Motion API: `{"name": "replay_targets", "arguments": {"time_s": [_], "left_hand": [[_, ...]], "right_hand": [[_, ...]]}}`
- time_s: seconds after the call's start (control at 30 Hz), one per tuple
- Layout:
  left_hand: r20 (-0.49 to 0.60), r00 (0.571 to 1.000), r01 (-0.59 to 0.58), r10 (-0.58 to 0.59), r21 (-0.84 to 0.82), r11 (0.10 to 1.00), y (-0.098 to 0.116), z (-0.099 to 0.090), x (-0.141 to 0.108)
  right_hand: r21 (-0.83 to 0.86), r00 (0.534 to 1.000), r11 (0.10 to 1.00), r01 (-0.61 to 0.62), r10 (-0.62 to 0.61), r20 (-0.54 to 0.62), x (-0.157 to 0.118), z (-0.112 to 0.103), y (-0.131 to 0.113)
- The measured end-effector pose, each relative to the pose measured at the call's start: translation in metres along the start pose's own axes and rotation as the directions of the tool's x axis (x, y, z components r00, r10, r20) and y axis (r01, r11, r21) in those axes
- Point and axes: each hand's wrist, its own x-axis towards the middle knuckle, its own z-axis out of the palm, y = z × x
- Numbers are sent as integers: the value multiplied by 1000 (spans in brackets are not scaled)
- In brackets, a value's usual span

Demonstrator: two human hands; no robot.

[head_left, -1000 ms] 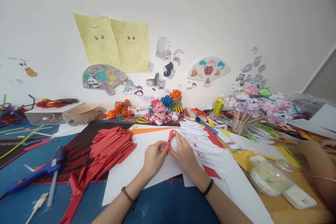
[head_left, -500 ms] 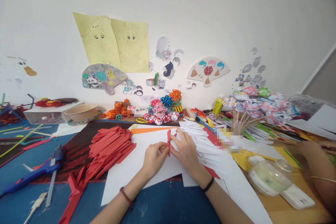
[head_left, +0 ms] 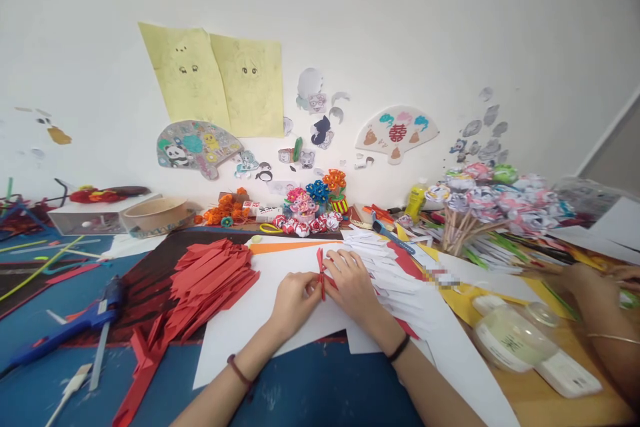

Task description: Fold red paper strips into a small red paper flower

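Observation:
Between my two hands is a narrow folded strip of red paper point(head_left: 321, 265), standing up above the white sheet point(head_left: 240, 327). My left hand point(head_left: 296, 295) pinches it from the left with thumb and fingertips. From the right, my right hand point(head_left: 354, 283) has its thumb and fingers closed on the same strip. The fingers partly hide the fold. Left of my hands lies a large heap of folded red paper strips point(head_left: 213, 283). Just right of them, folded white paper strips point(head_left: 395, 280) are spread out in a pile.
A blue glue gun point(head_left: 75, 330) and a brush point(head_left: 73, 387) lie at left. Paper flowers on sticks point(head_left: 480, 200) stand at back right. At right are a clear bottle point(head_left: 515, 340) and another person's arm point(head_left: 595, 307). Small flower pots point(head_left: 320, 197) line the wall.
My right-hand fingers have shifted slightly left and curled lower around the red strip. My left hand stays almost in place. The other person's hand at right has moved a little.

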Motion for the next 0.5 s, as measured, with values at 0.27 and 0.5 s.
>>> {"name": "replay_targets", "arguments": {"time_s": [0.27,0.5], "left_hand": [[-80,992,-70,98,294,953,-1,-1,0],[-82,973,-168,214,379,910,-3,-1,-3]], "right_hand": [[7,998,999,40,-40,-41,0,-3,2],[182,998,982,55,-50,-31,-2,0,4]]}}
